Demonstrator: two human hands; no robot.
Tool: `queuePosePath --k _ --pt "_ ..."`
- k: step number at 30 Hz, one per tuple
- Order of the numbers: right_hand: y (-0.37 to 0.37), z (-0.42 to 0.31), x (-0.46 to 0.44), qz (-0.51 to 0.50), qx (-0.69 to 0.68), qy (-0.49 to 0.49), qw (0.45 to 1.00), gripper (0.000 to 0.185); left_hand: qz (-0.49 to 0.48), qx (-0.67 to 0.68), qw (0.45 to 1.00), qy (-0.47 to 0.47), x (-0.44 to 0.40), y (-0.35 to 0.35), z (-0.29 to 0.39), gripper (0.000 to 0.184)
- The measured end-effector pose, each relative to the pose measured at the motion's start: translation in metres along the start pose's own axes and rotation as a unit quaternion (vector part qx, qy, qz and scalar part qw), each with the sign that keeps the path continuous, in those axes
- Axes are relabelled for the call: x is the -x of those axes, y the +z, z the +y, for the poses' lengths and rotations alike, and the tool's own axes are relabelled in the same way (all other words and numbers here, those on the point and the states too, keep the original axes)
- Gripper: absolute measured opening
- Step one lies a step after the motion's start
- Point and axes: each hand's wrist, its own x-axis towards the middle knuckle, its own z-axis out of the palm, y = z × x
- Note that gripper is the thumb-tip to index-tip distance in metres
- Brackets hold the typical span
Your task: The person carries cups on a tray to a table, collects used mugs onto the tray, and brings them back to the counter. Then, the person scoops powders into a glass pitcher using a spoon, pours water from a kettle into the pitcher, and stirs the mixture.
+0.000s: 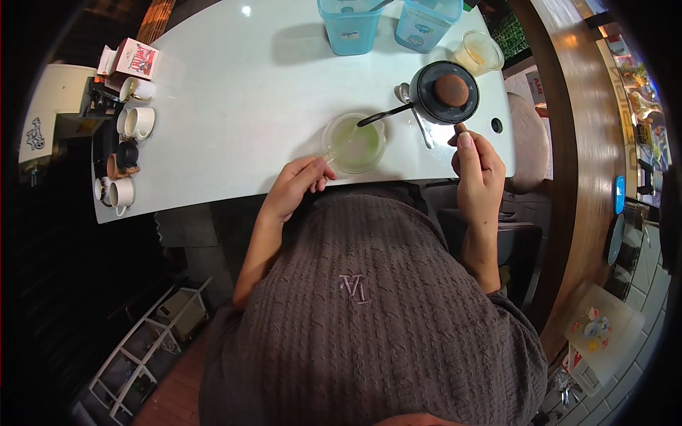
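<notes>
My right hand (477,165) is closed around the handle of a black gooseneck kettle (433,105) with a round brown knob on its lid. The kettle's thin spout points left, its tip over a clear glass cup (359,144) with pale green liquid inside. A thin stream seems to fall from the spout into the cup. With bent fingers, my left hand (302,183) grips the cup's handle at the table's front edge. Partly under the kettle lies a metal spoon (426,135).
Two light-blue containers (351,32) stand at the back of the white table (234,106). Beyond the kettle is a clear cup (479,53) with yellowish contents. Several small cups (140,122) and a red-and-white box (135,59) line the left edge. A round hole (496,126) pierces the tabletop's right side.
</notes>
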Motion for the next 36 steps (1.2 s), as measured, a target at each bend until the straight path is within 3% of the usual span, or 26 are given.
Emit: queuePosePath --k 11,16,36 --pt "-0.004 0.000 -0.006 -0.021 -0.005 0.036 0.999 0.032 0.005 0.060 0.998 0.010 -0.020 0.008 0.001 0.039" --pt "-0.003 0.003 -0.010 -0.004 -0.002 -0.002 1.000 0.031 0.016 0.036 0.999 -0.007 -0.006 -0.001 -0.003 0.039" --pt "-0.005 0.007 -0.017 -0.011 0.006 0.032 0.999 0.032 0.030 -0.002 0.999 -0.019 -0.023 -0.002 0.010 0.041"
